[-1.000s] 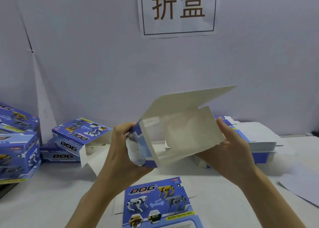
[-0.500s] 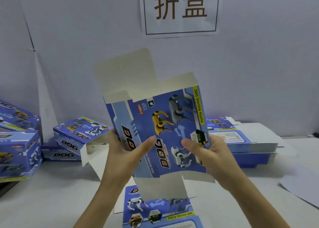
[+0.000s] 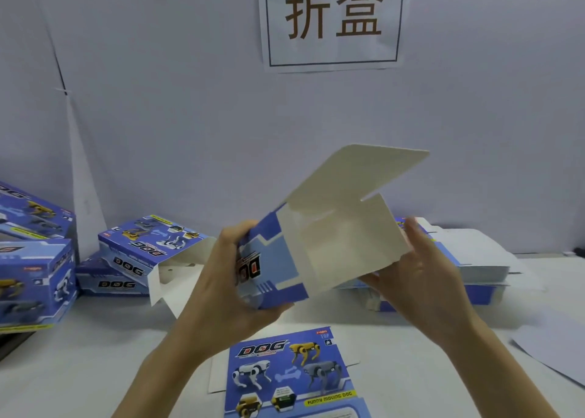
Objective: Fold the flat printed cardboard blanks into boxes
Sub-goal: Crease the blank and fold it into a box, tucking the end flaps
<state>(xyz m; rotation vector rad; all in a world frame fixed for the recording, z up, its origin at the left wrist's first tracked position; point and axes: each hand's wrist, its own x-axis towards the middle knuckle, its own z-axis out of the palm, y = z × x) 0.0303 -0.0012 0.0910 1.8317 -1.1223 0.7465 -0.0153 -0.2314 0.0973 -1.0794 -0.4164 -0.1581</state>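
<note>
Half-formed box point(image 3: 316, 253) was held in the air over the table point(image 3: 95, 370), roughly centre of view, open end turned toward the camera so the white inside showed, blue printed side wall facing left. Left hand point(image 3: 228, 284) gripped the printed closed end, fingers curled over the top edge and thumb under the bottom. Right hand point(image 3: 421, 275) held the open end, fingers up behind the right wall and thumb at the lower edge; grasp looked light, more steadying than squeezing. Long lid flap point(image 3: 357, 174) stuck up and to the right, unfolded. Judged handling: thin printed card, very light, stiff along the panels but quick to crease or dent, glossy outside so a bit slick; best held at the corners and scored folds, not mid-panel, and the flaps pushed from near the hinge line. Versus half a second earlier: then the box stood upright with the printed dog face toward the camera and flaps at top and bottom, both thumbs on the front; it had since been tipped and turned so the opening faced the camera, much as it lay a second earlier. Another flat blank point(image 3: 294, 376) lay printed side up on the table below the hands, a stack of blanks point(image 3: 474, 259) sat behind the right hand, finished boxes point(image 3: 148, 250) sat at left, and a sign point(image 3: 332, 18) hung on the wall.
</note>
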